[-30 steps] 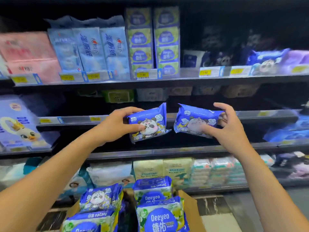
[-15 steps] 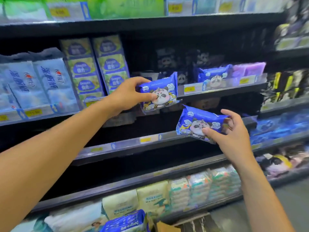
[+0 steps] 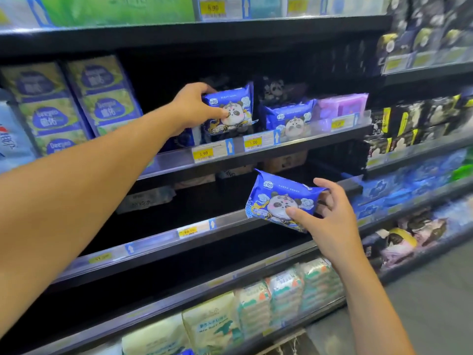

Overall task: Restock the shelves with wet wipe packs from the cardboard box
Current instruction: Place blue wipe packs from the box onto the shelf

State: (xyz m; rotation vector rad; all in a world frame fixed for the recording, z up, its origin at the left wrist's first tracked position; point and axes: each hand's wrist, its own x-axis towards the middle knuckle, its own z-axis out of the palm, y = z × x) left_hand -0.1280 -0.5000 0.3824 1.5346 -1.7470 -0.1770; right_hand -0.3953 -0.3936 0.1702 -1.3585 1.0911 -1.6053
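Display needs fronts outward: left grip (image 3: 193, 108) holds upper pack (image 3: 236, 111) beside shelved pack (image 3: 290, 120); right grip (image 3: 331, 221) clutches spare pack (image 3: 275, 197) below it.

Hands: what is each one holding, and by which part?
Left hand grips a panda pack by its left end. Right hand holds a second panda pack by its right end, thumb on its front.

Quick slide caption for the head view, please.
Left hand holds a blue panda wipe pack at the shelf while right hand grips a second pack below.
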